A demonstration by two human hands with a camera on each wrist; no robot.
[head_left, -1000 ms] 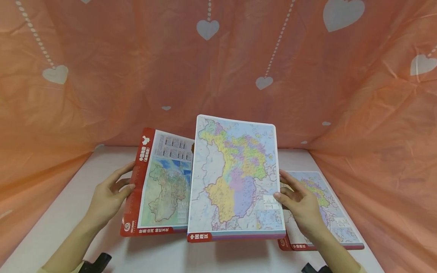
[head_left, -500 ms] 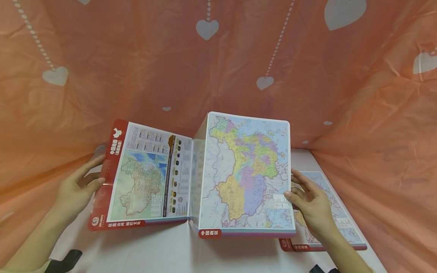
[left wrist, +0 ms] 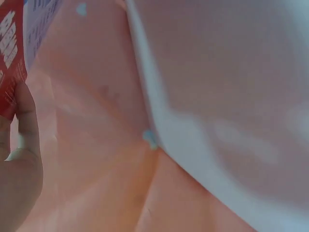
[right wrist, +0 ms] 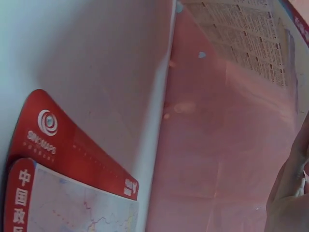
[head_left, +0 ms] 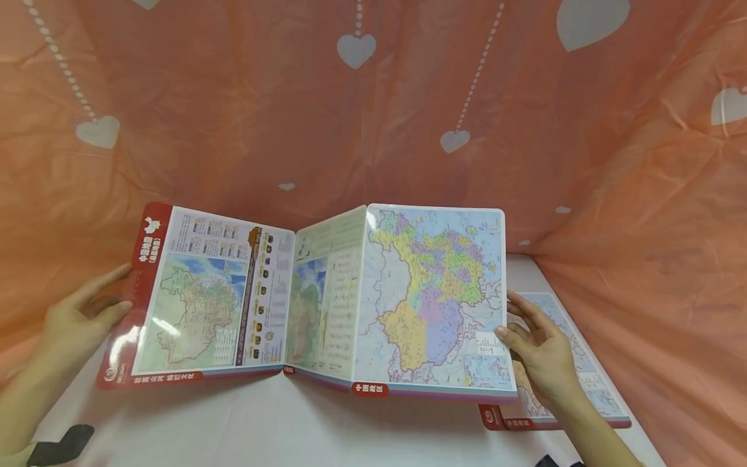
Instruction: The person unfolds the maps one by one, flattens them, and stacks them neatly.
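Both grips pinch the folding map point(head_left: 327, 298) by its outer edges above the white worktop point(head_left: 303, 428): left hand point(head_left: 78, 324) on the red margin, right hand point(head_left: 539, 350) on the far panel; even, level tension should open it cleanly. Left wrist view: thumb point(left wrist: 21, 159) on red edge. Right wrist view: a second map point(right wrist: 63, 183) lies flat below the folding map.

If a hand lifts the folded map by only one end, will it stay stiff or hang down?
The folded map would probably bend at its creases, since its panels already zigzag. Each panel looks flat, so likely stiff. Its glossy glare suggests a rather slippery surface.
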